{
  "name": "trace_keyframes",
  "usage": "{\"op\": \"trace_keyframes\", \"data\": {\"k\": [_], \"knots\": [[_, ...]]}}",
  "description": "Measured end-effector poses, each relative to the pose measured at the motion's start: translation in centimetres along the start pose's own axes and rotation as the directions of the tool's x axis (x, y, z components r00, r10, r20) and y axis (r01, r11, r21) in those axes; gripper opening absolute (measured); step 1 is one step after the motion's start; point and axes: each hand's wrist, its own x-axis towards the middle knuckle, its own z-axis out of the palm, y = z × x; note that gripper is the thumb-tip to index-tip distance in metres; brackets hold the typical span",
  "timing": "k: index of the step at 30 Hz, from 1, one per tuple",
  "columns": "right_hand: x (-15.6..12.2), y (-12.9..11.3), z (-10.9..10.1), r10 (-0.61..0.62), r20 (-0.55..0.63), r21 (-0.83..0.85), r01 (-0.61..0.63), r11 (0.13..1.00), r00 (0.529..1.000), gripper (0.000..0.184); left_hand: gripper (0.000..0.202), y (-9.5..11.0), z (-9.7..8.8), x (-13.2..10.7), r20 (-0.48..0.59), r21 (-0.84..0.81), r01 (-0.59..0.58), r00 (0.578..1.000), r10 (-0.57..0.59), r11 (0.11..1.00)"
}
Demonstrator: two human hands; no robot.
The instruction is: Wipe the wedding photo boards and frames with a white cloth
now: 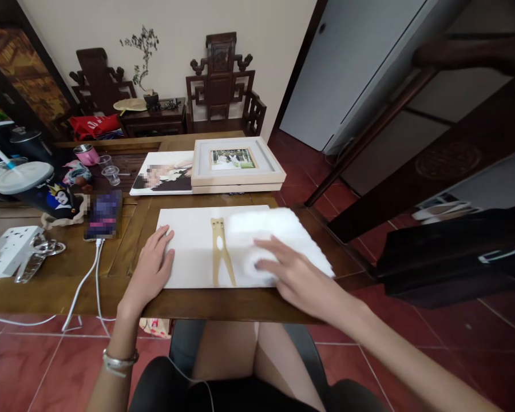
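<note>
A white rectangular panel [189, 252] lies flat near the table's front edge. On its middle is a flat gold-brown piece [218, 240] with two legs, an oval hole and small dark dots at its top. My left hand [152, 260] rests on the panel's left edge, fingers laid out and thumb apart. A fluffy white sheet or cloth [300, 229] with an uneven edge covers the right part. Over it is my right hand [292, 272], its fingers pointing left and smeared by motion. Bright white material shows around those fingertips; whether they grip it is unclear.
Behind lie a pale wooden picture frame [239, 171] and a photo print [163, 171]. To the left are a phone [103, 214] with white cables, a clear claw clip [36, 254], a power strip [11, 252] and a lidded cup [58, 194]. A wooden chair [369, 189] stands right.
</note>
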Motion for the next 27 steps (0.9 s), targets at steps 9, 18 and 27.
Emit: {"op": "trace_keyframes", "data": {"k": [9,18,27], "knots": [[-6.7,-6.3,-1.7,-0.051,-0.044,0.082,0.055,0.995,0.998,0.039,0.041,0.0,-0.1,0.0,0.012,0.033,-0.028,1.000,0.027,0.999],[3.4,3.0,0.3,0.063,-0.007,0.057,-0.062,0.996,0.998,0.046,0.040,-0.2,0.0,0.1,0.005,0.032,-0.048,0.999,0.048,0.998],[1.8,1.4,0.6,0.054,-0.031,0.018,-0.053,0.998,0.998,0.047,0.041,-0.2,0.1,-0.1,0.000,-0.001,-0.017,1.000,0.017,1.000]]}}
